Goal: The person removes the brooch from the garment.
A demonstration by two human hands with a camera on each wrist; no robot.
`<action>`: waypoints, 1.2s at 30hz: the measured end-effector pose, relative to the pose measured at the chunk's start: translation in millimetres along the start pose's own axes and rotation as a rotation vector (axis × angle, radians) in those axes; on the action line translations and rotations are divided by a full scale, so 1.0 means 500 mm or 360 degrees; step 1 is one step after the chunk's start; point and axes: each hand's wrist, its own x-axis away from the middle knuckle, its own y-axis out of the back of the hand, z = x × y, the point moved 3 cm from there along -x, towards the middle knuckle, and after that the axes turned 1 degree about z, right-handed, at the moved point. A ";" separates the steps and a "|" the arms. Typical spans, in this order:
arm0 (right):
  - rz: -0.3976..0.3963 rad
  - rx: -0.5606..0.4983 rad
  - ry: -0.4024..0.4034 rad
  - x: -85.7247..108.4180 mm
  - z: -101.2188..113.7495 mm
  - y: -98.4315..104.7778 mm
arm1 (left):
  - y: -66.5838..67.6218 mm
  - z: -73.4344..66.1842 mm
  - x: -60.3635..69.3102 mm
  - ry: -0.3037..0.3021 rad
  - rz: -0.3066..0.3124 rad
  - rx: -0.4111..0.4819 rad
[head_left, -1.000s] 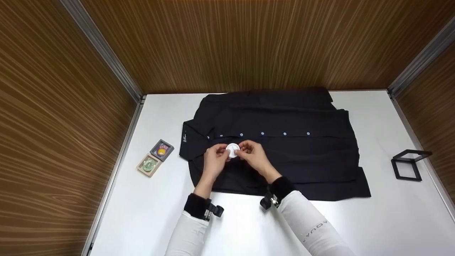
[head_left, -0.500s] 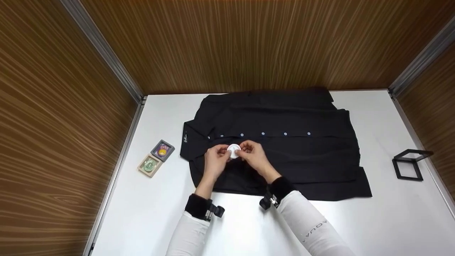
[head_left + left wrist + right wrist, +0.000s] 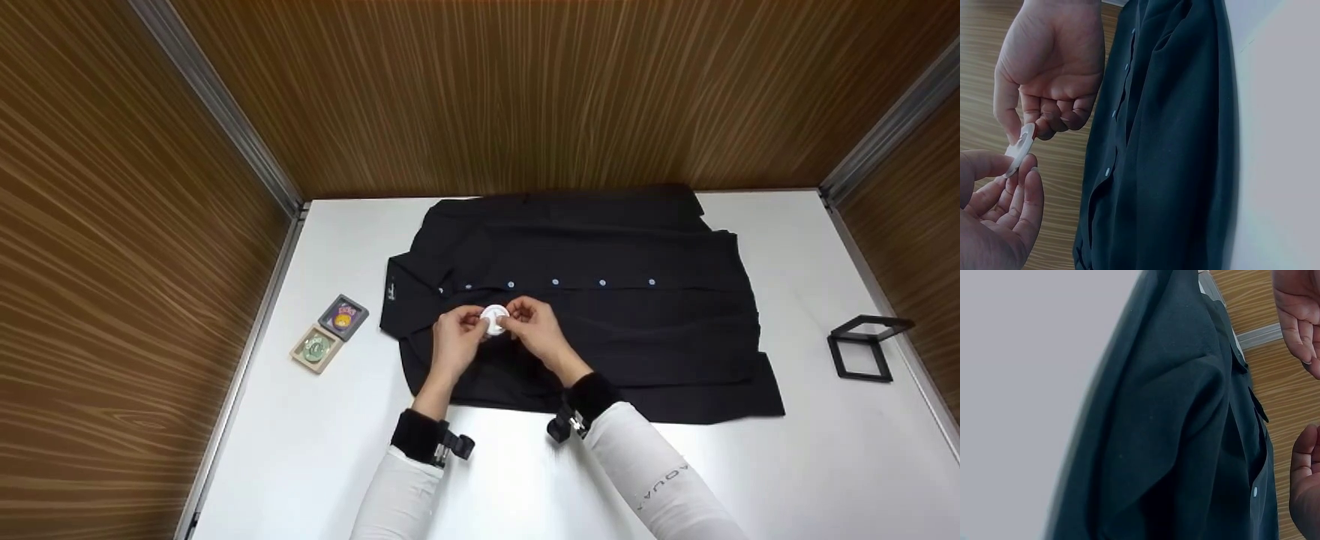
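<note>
A round white disc (image 3: 495, 319), seemingly the back of a pin badge, sits between both hands above a black shirt (image 3: 637, 337). My left hand (image 3: 454, 339) pinches its left edge with thumb and fingers. On the opposite edge my right hand (image 3: 540, 331) pinches it the same way. In the left wrist view the disc (image 3: 1021, 149) appears nearly edge-on, with a thin raised piece on its pale face and a hint of red at the rim. The right wrist view cuts off both hands, and the disc is out of sight there. Spread flat, the shirt has its collar at left and buttons running rightward.
Left of the collar lie two small square boxes touching at a corner: a grey one (image 3: 356, 325) with a purple and yellow item, and a beige one (image 3: 328, 358) with a round green item. A black hinged frame (image 3: 862, 377) stands open at the right. Wood-grain walls (image 3: 495, 90) enclose the white table (image 3: 262, 450).
Hands and disc show almost no movement; a very slight shift to the right comes with the whole view. The grip on the disc stays the same.
</note>
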 end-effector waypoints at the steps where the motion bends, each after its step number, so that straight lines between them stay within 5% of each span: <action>1: 0.0000 0.0001 -0.0004 0.000 0.000 0.000 | 0.000 0.000 0.000 -0.0002 0.0000 0.0000; 16: -0.0103 0.0043 -0.0055 -0.025 -0.075 0.009 | -0.006 0.003 0.003 -0.0015 0.0015 -0.0015; 31: -0.0059 0.0071 -0.0002 -0.023 -0.080 0.019 | -0.004 0.004 -0.001 0.0012 0.0103 0.0032; 36: 0.0022 0.0082 0.0037 -0.009 -0.049 0.020 | -0.003 0.006 -0.002 0.0016 0.0152 0.0009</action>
